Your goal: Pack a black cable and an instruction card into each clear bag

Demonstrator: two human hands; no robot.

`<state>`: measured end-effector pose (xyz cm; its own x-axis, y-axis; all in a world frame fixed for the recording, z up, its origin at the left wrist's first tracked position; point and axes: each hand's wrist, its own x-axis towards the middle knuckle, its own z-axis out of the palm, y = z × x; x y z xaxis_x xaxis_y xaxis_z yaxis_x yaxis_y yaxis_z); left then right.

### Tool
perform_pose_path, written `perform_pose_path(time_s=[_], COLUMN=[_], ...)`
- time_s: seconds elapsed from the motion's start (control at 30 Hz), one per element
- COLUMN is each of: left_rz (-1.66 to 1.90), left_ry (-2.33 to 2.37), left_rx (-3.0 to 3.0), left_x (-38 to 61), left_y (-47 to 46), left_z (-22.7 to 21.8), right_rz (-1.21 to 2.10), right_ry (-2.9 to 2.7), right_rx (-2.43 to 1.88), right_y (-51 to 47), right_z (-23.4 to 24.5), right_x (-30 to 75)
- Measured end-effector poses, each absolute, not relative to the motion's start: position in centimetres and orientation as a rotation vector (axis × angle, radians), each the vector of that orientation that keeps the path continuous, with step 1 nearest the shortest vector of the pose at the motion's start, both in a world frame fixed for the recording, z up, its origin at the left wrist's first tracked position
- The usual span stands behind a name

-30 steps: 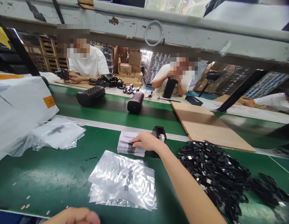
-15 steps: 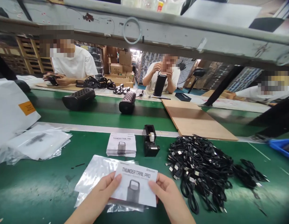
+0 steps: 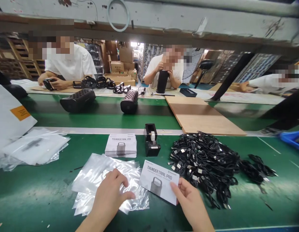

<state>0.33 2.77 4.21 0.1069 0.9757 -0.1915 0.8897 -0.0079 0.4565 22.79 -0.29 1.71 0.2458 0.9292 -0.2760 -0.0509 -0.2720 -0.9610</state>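
Leaflet (image 3: 159,182) sits pinched in the right hand (image 3: 189,201), off the stack (image 3: 120,146) and outside the plastic bags (image 3: 88,177); the left hand (image 3: 110,193), loosely curled and part-open, seems to hold nothing above those bags.

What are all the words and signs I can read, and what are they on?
"THUNDER TRAIL PRO" on the rectangular white paper leaflet in the right hand
"THUNDER TRAIL PRO" on the matching white paper stack
Too small: fine print on both
"MZX" on a brown cardboard box
Unreadable: dark marks on the square orange label
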Motion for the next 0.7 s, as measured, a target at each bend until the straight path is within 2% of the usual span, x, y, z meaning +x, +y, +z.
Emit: perform_pose_path(time_s=[0.23, 0.7], left_rz=[0.257, 0.425], left_ry=[1.759, 1.687], left_rx=[1.969, 2.125], left_x=[0.7, 0.6], left_y=[2.5, 1.5], left_z=[3.5, 2.6], right_rz=[1.342, 1.236], right_ry=[-0.833, -0.785], right_rx=[-1.469, -1.482], right_y=[-1.2, -2.3], right_z=[2.0, 1.8], right_x=[23.3, 21.7])
